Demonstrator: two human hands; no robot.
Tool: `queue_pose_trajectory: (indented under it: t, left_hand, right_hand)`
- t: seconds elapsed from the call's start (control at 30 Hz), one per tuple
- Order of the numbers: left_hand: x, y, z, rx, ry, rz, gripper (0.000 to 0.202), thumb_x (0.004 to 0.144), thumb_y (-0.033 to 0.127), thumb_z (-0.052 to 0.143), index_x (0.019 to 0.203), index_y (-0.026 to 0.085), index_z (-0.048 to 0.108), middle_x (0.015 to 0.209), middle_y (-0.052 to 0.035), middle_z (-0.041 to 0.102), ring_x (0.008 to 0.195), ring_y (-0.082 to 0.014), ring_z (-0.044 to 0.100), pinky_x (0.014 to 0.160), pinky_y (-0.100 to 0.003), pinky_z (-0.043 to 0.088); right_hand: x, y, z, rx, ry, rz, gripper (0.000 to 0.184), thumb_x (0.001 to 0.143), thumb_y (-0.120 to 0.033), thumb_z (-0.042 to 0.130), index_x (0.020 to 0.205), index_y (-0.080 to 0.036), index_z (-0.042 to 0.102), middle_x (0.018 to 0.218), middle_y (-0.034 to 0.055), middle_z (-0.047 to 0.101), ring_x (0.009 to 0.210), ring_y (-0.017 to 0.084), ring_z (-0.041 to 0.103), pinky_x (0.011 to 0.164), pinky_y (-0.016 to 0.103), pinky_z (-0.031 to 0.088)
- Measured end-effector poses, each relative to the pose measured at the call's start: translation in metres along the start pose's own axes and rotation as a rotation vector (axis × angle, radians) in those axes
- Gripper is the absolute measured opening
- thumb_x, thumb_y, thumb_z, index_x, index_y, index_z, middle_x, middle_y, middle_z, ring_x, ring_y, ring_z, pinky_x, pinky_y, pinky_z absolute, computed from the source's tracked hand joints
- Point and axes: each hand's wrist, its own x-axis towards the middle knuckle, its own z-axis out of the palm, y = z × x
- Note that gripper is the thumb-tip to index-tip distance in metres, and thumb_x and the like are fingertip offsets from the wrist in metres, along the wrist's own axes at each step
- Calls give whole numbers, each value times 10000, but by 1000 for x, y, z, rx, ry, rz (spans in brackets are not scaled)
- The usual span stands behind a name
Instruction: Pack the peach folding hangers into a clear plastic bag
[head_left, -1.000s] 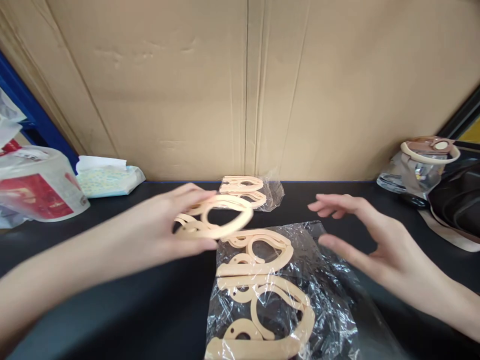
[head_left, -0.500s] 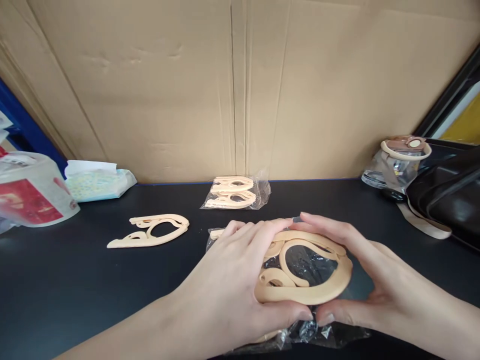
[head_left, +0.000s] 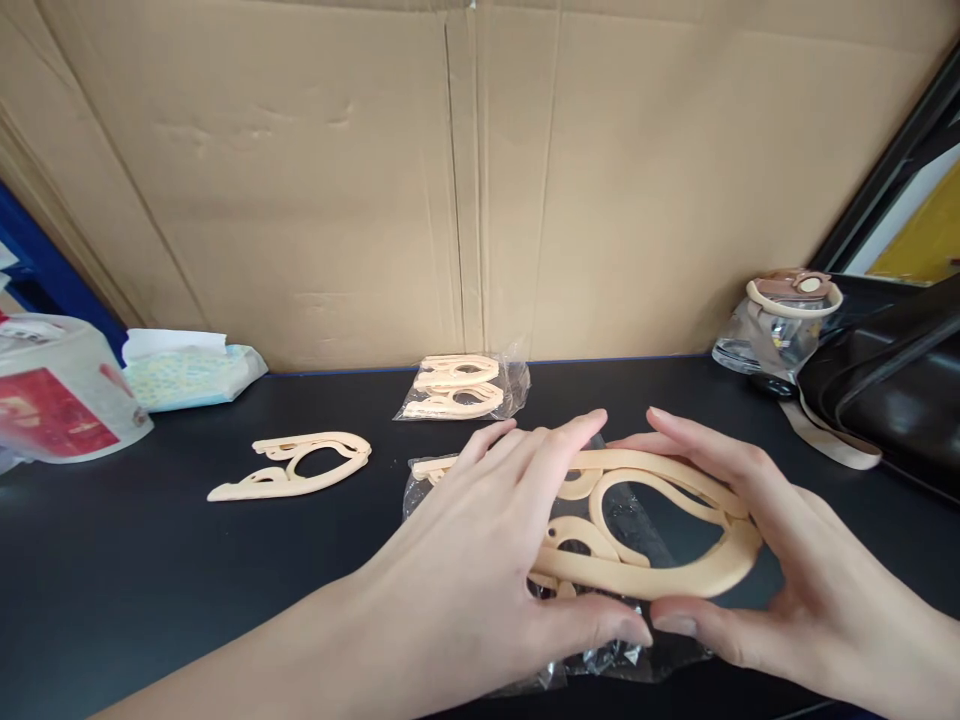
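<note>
Both hands meet over the near middle of the black surface [head_left: 150, 590]. The left hand [head_left: 480, 570] and the right hand [head_left: 780, 560] together hold one peach plastic hanger piece [head_left: 660, 540] – a flat curved frame with looping cut-outs – each grip clamped on it: left thumb beneath the near rim with fingers spread over its left end, right thumb beneath and fingers along the far rim. The piece is lifted slightly, directly above a crumpled clear plastic bag [head_left: 622, 655] that lies on the surface under the hands; whether the piece touches the bag cannot be told.

A loose hanger piece [head_left: 296, 465] of the same colour lies flat, well apart, toward the left half of the surface. A sealed packet of pieces [head_left: 461, 385] rests at the far edge, against the cardboard wall [head_left: 315, 200]. At the far left corner sit a tissue pack [head_left: 187, 365] and a clear tub with a red label [head_left: 60, 400] – at the far right corner, a clear bottle with a looped lid [head_left: 784, 325] beside a black bag [head_left: 892, 390].
</note>
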Motion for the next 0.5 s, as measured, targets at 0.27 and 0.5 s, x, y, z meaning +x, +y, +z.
queue_pose_trajectory:
  t: [0.27,0.5]
  left_hand:
    - [-55,-39,-4,132,-64,-164,1040,688,677,713,1533,434,159,1632,0,204,1464,-365,242,1139,-585,316]
    - [-87,-66,9,129,-43,-205,966,723,698,663,1529,407,219,1617,-12,251,1457,-360,264,1153,-552,294]
  right_hand:
    - [-28,46,-17,-333,53,130,803,812,-563,629,1499,-323,289,1276,84,633,1064,349,662,823,488,605]
    - [-26,47,-17,-237,-91,112,848,781,-526,682,1499,-335,273,1204,57,681,977,303,711,762,394,634]
